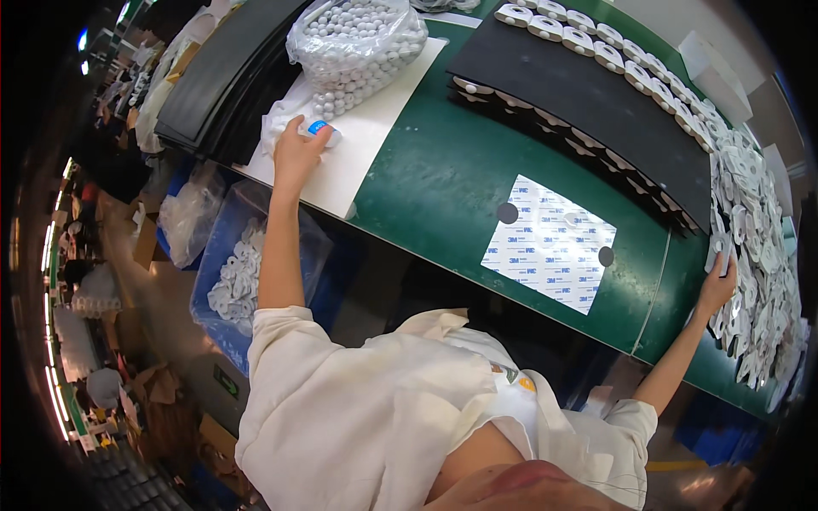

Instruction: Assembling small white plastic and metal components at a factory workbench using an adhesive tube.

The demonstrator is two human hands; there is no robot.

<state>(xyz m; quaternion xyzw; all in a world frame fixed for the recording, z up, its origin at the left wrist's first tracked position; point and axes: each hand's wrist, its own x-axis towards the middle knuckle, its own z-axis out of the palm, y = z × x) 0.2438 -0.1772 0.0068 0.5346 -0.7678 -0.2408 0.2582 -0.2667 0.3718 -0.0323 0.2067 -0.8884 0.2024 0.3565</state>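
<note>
L hand (298, 158) is at blue-label item (320, 128) by bag of balls (362, 55), can't tell if gripped, & R hand (718, 284), well apart, pinches white part (716, 242) at edge of pile (754, 217): prob. pick-up step, next likely needs light pinch.

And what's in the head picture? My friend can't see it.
The left hand touches a small blue-and-white item near bagged white balls; the right hand touches a heap of white parts on a green table.
</note>
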